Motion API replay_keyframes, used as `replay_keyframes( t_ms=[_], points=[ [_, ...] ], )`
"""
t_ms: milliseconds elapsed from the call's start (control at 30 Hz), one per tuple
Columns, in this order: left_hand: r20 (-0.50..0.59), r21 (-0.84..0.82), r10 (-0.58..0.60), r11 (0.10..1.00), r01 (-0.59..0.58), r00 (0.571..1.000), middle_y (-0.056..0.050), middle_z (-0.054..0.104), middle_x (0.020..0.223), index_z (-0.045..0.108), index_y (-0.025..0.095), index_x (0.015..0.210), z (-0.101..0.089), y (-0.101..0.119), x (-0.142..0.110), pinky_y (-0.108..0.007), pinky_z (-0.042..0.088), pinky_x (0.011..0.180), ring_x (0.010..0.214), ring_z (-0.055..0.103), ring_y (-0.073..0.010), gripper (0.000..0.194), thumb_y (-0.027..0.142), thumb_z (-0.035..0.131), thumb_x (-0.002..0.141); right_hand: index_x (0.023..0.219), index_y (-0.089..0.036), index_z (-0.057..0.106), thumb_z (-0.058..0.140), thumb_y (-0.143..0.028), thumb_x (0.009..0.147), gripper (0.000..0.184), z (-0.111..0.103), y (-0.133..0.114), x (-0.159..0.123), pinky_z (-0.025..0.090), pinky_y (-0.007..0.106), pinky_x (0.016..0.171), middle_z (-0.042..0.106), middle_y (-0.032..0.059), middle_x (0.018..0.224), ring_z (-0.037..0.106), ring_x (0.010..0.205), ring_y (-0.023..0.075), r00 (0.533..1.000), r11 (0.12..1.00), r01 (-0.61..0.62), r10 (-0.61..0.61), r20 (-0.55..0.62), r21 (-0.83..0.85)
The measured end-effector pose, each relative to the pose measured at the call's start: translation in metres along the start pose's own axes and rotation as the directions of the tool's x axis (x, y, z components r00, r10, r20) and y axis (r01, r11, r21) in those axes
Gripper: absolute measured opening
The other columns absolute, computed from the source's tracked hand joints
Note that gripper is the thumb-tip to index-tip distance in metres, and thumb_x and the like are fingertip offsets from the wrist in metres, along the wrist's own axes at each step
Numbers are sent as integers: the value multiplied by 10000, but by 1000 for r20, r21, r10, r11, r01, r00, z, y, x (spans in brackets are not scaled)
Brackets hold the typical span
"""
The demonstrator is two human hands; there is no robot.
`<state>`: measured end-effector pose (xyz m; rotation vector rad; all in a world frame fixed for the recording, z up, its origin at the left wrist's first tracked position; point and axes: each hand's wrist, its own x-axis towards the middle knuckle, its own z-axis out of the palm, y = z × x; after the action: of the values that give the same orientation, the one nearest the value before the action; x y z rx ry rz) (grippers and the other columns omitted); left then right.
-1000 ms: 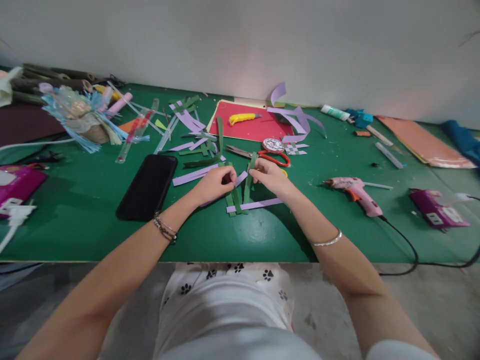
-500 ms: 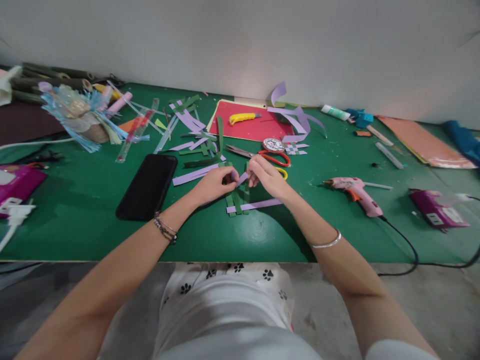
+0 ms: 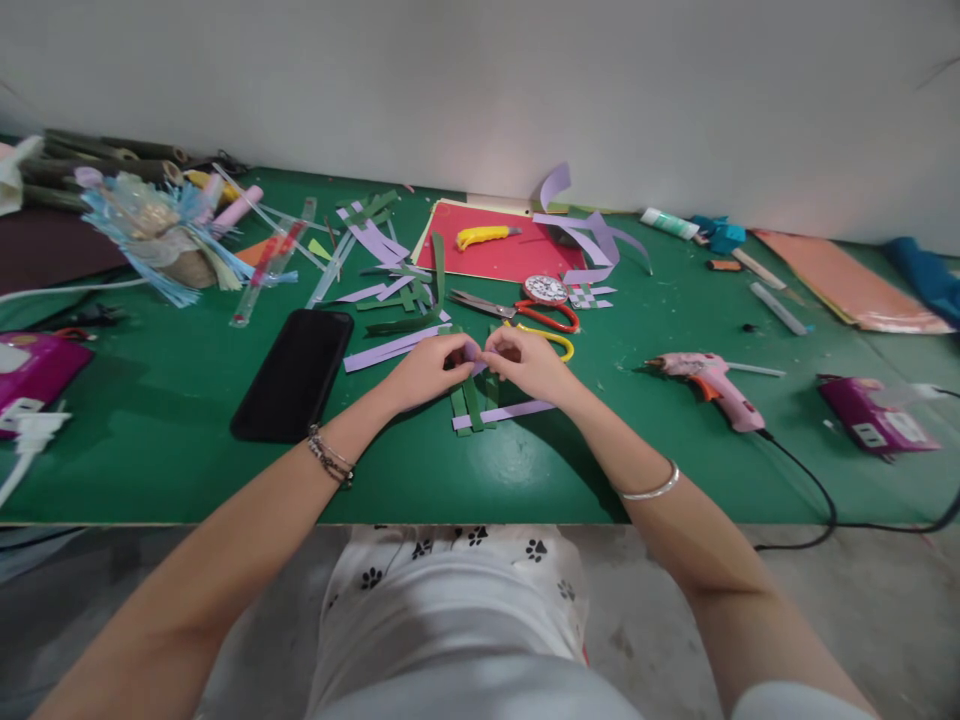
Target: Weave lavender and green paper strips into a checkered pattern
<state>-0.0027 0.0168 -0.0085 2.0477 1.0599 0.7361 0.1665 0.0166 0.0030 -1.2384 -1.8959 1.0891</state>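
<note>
My left hand [image 3: 435, 368] and my right hand [image 3: 525, 362] meet fingertip to fingertip above the table, both closed on a purple paper strip [image 3: 481, 367]. Most of that strip hides behind my fingers. Right below lie green paper strips [image 3: 472, 405], upright in view and partly covered by my hands. Another purple strip [image 3: 517, 411] crosses their near ends and runs off to the right under my right wrist. Loose purple strips [image 3: 390, 350] rest just left of my left hand. Yellow-handled scissors [image 3: 561, 345] lie behind my right hand.
A black phone [image 3: 294, 375] lies to the left. Behind are orange-handled scissors [image 3: 551, 318], a yellow utility knife [image 3: 482, 236] on red paper [image 3: 510, 262], and scattered strips. A pink glue gun [image 3: 720, 388] with a cord [image 3: 821, 490] and a purple power block [image 3: 877, 415] occupy the right.
My right hand has moved slightly left, bringing its fingertips against those of my left hand at the purple strip. My left hand has hardly moved.
</note>
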Motion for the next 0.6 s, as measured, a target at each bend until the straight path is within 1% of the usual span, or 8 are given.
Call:
replay_keyframes(
  t_ms=[67, 133, 267, 367, 467, 600],
  points=[
    [-4, 3, -4, 1000, 4, 1000, 34, 524, 640, 553, 157, 756, 0, 0, 0, -216, 374, 567, 566, 456, -99, 111, 237, 479, 733, 676, -191, 451, 520, -236, 704, 87, 0, 0, -1, 396, 233, 503, 500, -54, 556, 467, 476, 76, 999, 999, -20, 19, 35, 25],
    [-9, 3, -11, 1000, 11, 1000, 29, 540, 658, 551, 158, 761, 0, 1, 0, -218, 381, 577, 575, 466, -101, 111, 228, 469, 733, 671, -192, 451, 514, -205, 693, 68, 0, 0, -1, 409, 232, 509, 512, -54, 539, 482, 476, 80, 998, 998, -49, 47, 46, 44],
    [-24, 17, -25, 1000, 26, 999, 16, 569, 689, 547, 160, 774, -2, 3, 0, -228, 394, 591, 597, 494, -114, 135, 244, 445, 745, 646, -192, 454, 505, -215, 700, 79, -3, 1, -1, 404, 235, 513, 523, -48, 531, 483, 474, 83, 997, 998, -69, 68, 41, 6],
    [-38, 36, -22, 999, 24, 999, 8, 576, 701, 550, 161, 781, -3, 4, 0, -231, 393, 590, 608, 507, -121, 167, 265, 422, 759, 608, -188, 454, 501, -219, 704, 112, -5, 0, -1, 368, 233, 518, 508, -42, 525, 466, 493, 88, 998, 991, -39, 45, 40, -125],
    [-52, 64, -8, 998, 12, 999, -2, 575, 706, 555, 157, 778, -4, 3, 0, -233, 384, 581, 614, 508, -126, 200, 290, 405, 772, 565, -185, 442, 506, -184, 686, 137, -8, -4, -1, 315, 227, 521, 457, -50, 508, 420, 508, 84, 1000, 957, 10, -3, 22, -289],
    [-45, 101, 13, 995, -9, 999, -15, 578, 711, 557, 155, 749, -3, 1, 1, -241, 376, 571, 616, 501, -133, 250, 339, 394, 794, 555, -179, 438, 507, -167, 688, 150, -9, -9, -2, 285, 226, 535, 429, -51, 517, 393, 524, 82, 999, 918, 34, -26, 26, -394]
  ],
)
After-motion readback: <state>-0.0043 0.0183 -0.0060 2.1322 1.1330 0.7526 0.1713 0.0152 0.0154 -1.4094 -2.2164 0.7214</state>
